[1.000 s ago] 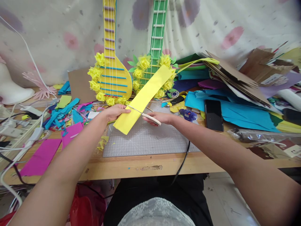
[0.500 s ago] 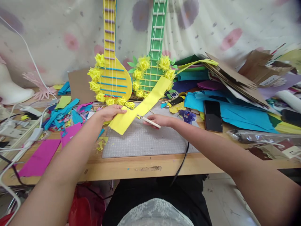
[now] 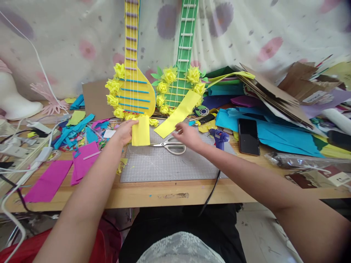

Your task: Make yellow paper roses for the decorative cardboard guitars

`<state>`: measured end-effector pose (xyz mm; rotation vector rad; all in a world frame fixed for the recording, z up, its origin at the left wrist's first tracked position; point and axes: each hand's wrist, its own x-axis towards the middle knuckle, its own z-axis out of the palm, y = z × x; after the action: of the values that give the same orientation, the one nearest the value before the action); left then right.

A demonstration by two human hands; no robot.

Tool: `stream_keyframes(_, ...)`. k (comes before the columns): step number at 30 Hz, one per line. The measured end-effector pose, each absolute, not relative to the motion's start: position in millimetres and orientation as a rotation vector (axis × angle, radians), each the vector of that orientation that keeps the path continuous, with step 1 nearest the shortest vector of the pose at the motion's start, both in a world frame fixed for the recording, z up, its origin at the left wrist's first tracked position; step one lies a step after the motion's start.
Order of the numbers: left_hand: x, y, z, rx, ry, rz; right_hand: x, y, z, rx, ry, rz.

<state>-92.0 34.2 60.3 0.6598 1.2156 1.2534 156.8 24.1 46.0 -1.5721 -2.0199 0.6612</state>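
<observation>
My left hand (image 3: 124, 130) pinches a short cut-off piece of yellow paper (image 3: 140, 131) just above the grey cutting mat (image 3: 170, 166). The longer yellow paper strip (image 3: 178, 113) lies slanted on the mat's far edge, toward the green paper guitar (image 3: 179, 69). My right hand (image 3: 187, 135) hovers with fingers loosely spread beside that strip, holding nothing. White-handled scissors (image 3: 170, 146) lie on the mat just under my right hand.
A yellow paper guitar (image 3: 132, 84) with paper flowers leans against the curtain. A black phone (image 3: 248, 136) and a blue glue gun (image 3: 219, 136) lie right of the mat among piled coloured sheets and cardboard (image 3: 274, 91). Pink and blue scraps (image 3: 79, 146) and cables (image 3: 16, 153) lie at left.
The scissors cut through the yellow strip; my left hand kept the short piece. My right hand set the scissors down on the mat and opened, and the long strip dropped onto the mat.
</observation>
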Motion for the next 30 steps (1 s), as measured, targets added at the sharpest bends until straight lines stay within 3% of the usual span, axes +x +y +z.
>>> stream_keyframes(4,-84.2,28.8,47.3,0.434,0.96,1.503,152.9,58.8,35.0,-1.603,-1.002,1.149)
stream_keyframes(7,-76.1,24.7,37.4,0.335,0.937,1.511,145.2,80.1,29.3,-1.575,-0.806,1.231)
stream_keyframes(12,-72.0,21.0,32.6,0.341,0.97,1.471,137.8,95.0,23.0,-1.615,-0.862,1.186)
stream_keyframes(16,-74.5,22.2,31.1,0.337,0.933,1.513,136.8,85.9,33.9,-1.609,-1.134,0.944)
stream_keyframes(23,-71.3,23.7,27.5,0.349,0.901,1.521,164.3,66.7,102.8,-1.328,-1.203,0.703)
stream_keyframes(30,-62.5,19.3,29.5,0.367,0.959,1.5,297.6,148.5,164.0,-1.419,-0.848,0.591)
